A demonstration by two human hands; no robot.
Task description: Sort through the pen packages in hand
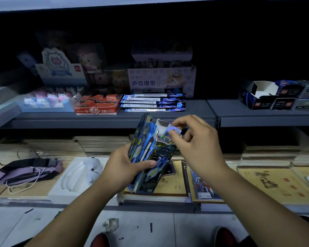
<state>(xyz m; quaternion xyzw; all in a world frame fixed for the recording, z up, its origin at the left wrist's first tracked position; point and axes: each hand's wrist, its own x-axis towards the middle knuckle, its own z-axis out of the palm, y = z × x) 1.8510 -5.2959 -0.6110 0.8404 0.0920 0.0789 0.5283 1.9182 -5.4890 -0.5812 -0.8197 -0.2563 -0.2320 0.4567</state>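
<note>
My left hand (121,168) grips a bundle of several blue, shiny flat packets (146,157) held upright in front of a dark shop shelf, its thumb pressed across the front packet. My right hand (194,139) pinches the holographic top flap (173,131) of the front packet, beside its open white top end. More of the same blue packets (153,103) lie stacked on the grey shelf (168,118) just behind.
On the grey shelf stand a red 2B box (98,106), a tray of small cow figures (45,101), a finger bandage box (161,81) and dark boxes (282,97) at right. Below lie a purple pouch (29,168), a white tray (78,175) and yellow books (275,184).
</note>
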